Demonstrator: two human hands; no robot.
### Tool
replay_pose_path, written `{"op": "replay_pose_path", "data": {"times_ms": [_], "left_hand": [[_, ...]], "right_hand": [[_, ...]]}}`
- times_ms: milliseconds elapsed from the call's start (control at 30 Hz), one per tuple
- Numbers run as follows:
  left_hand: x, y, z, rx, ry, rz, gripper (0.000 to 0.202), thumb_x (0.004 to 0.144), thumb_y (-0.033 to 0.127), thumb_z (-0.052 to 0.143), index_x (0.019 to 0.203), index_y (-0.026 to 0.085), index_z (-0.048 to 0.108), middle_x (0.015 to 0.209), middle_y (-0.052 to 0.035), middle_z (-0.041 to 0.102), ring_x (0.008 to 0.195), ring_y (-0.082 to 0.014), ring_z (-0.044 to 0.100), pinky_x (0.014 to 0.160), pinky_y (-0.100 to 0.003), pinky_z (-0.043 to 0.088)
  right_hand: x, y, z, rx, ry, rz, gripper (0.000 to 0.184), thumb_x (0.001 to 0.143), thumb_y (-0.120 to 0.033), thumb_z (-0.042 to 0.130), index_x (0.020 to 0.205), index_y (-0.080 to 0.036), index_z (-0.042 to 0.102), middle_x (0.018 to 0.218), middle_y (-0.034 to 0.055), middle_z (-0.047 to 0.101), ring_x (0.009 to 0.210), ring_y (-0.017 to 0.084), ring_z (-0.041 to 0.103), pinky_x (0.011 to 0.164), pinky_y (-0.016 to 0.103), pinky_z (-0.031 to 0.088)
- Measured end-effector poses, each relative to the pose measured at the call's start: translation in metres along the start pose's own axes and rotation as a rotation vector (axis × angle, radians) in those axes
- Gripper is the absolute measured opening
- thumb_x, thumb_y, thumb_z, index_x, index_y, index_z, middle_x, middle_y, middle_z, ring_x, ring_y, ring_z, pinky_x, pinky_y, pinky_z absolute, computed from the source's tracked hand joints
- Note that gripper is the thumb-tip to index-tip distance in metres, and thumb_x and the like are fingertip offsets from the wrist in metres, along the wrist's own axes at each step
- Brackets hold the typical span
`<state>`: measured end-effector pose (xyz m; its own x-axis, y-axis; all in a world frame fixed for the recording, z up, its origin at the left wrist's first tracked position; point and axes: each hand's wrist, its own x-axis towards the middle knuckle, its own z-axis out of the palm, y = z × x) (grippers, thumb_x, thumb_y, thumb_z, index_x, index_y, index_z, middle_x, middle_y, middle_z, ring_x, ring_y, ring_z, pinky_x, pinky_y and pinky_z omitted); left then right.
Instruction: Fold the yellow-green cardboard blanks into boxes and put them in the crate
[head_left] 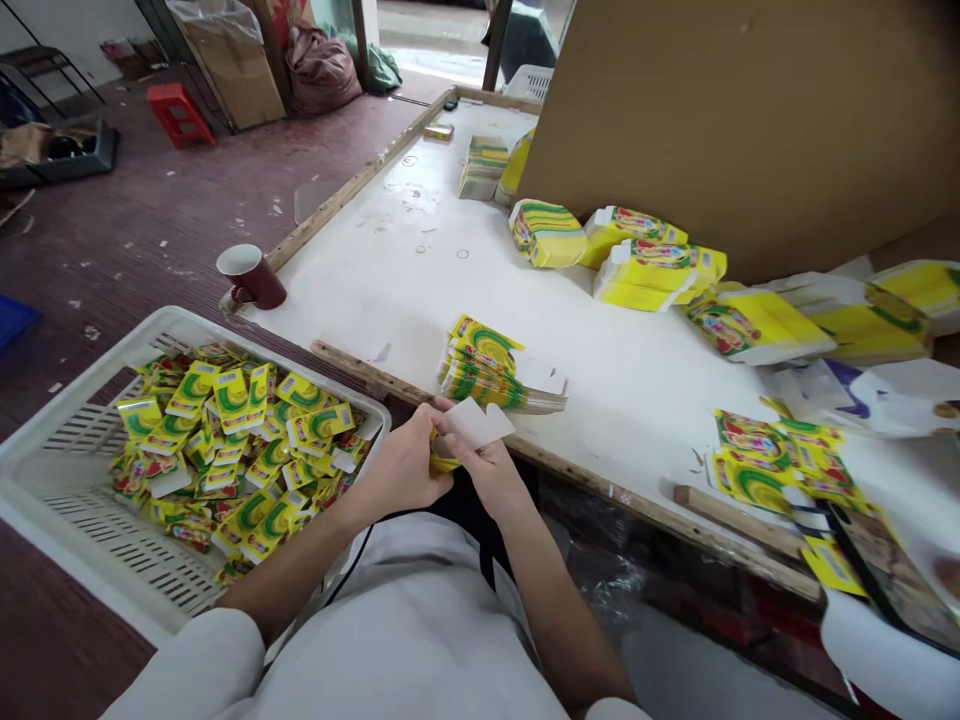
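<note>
A small yellow carton with a white flap (474, 423) is between my two hands at the table's front edge. My left hand (412, 458) is closed round its left side, and most of the yellow body is hidden by the fingers. From the right, my right hand (487, 468) pinches the carton, thumb against the flap. Just beyond my hands, a fanned stack of flat yellow-green cartons (484, 362) lies on the white table (360, 290). To the left, a white plastic basket (97, 560) holds many small folded cartons (247, 430).
A maroon mug (255, 278) stands at the table's left corner. Bundles of flat cartons (652, 260) line a large cardboard sheet (735, 120). More cartons (780, 460) lie at right, near another person's white sleeve (892, 650). A wooden strip (585, 480) edges the table. A red stool (178, 112) stands behind.
</note>
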<state>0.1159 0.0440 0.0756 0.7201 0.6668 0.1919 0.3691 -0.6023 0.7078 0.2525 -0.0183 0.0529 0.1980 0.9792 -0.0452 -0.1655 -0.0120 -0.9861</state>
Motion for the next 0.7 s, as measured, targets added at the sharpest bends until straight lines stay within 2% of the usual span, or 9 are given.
{"op": "replay_pose_path", "data": {"times_ms": [67,133,200,267,333,400,533,633,700], "left_hand": [[0.002,-0.002,0.0,-0.015,-0.05,-0.004,0.052,0.066,0.017,0.063,0.11,0.023,0.036,0.096,-0.0026,0.054,0.079,-0.0205,0.062,0.067,-0.033,0.052],[0.003,-0.005,0.003,-0.014,-0.041,0.067,0.052,0.069,0.016,0.062,0.114,0.021,0.036,0.103,-0.0065,0.053,0.087,-0.0219,0.062,0.071,-0.034,0.053],[0.004,-0.007,0.007,0.017,0.036,0.128,0.052,0.071,0.014,0.061,0.117,0.02,0.037,0.113,-0.0111,0.051,0.101,-0.025,0.06,0.08,-0.037,0.054],[0.002,-0.008,0.008,0.071,0.105,0.107,0.057,0.071,0.015,0.064,0.121,0.019,0.037,0.119,-0.014,0.05,0.11,-0.0287,0.057,0.087,-0.042,0.053],[-0.001,-0.008,0.005,0.112,0.097,0.024,0.063,0.07,0.019,0.069,0.125,0.018,0.038,0.118,-0.0131,0.054,0.108,-0.0296,0.059,0.087,-0.044,0.053],[-0.005,-0.007,-0.004,0.142,0.054,-0.039,0.06,0.069,0.02,0.07,0.123,0.019,0.043,0.112,-0.0106,0.061,0.103,-0.0292,0.063,0.087,-0.044,0.054],[-0.005,-0.007,-0.026,0.141,0.034,-0.059,0.054,0.067,0.022,0.073,0.118,0.021,0.053,0.112,-0.0078,0.068,0.102,-0.0271,0.067,0.09,-0.04,0.053],[0.0,-0.003,-0.034,0.135,-0.008,-0.047,0.051,0.068,0.027,0.074,0.116,0.022,0.058,0.111,-0.0052,0.071,0.099,-0.0252,0.069,0.089,-0.037,0.054],[0.004,0.001,-0.033,0.154,-0.018,-0.032,0.05,0.068,0.027,0.074,0.115,0.021,0.059,0.11,-0.0056,0.072,0.098,-0.0255,0.07,0.088,-0.037,0.054]], "right_hand": [[-0.004,0.003,0.001,-0.098,-0.039,-0.06,0.067,0.09,-0.057,0.057,0.148,-0.024,0.044,0.152,0.0098,0.048,0.138,0.028,0.049,0.115,0.046,0.04],[-0.009,0.003,0.003,-0.262,-0.053,-0.162,0.065,0.095,-0.045,0.053,0.154,-0.027,0.032,0.158,0.0069,0.039,0.144,0.025,0.041,0.119,0.045,0.035],[-0.012,0.003,0.006,-0.415,-0.01,-0.276,0.059,0.098,-0.03,0.049,0.154,-0.029,0.032,0.158,0.0043,0.039,0.145,0.023,0.039,0.12,0.042,0.033],[-0.013,0.003,0.006,-0.474,0.093,-0.347,0.055,0.098,-0.021,0.043,0.152,-0.029,0.037,0.155,0.0043,0.044,0.142,0.022,0.045,0.118,0.041,0.037],[-0.012,0.003,0.003,-0.492,0.171,-0.376,0.055,0.098,-0.019,0.043,0.152,-0.028,0.037,0.153,0.0057,0.047,0.139,0.022,0.049,0.116,0.04,0.04],[-0.011,0.001,-0.001,-0.548,0.136,-0.412,0.058,0.097,-0.021,0.048,0.153,-0.028,0.035,0.156,0.0071,0.043,0.141,0.024,0.045,0.115,0.041,0.042],[-0.009,-0.013,-0.016,-0.687,-0.081,-0.479,0.042,0.096,-0.022,0.054,0.137,-0.029,0.059,0.16,0.0071,0.035,0.14,0.026,0.046,0.108,0.039,0.049],[-0.005,-0.026,-0.026,-0.713,-0.196,-0.446,0.029,0.093,-0.021,0.059,0.118,-0.026,0.071,0.156,0.0097,0.042,0.135,0.027,0.052,0.108,0.041,0.049],[-0.002,-0.03,-0.025,-0.707,-0.201,-0.412,0.025,0.088,-0.02,0.065,0.11,-0.025,0.074,0.153,0.0107,0.047,0.134,0.028,0.054,0.11,0.044,0.047]]}}
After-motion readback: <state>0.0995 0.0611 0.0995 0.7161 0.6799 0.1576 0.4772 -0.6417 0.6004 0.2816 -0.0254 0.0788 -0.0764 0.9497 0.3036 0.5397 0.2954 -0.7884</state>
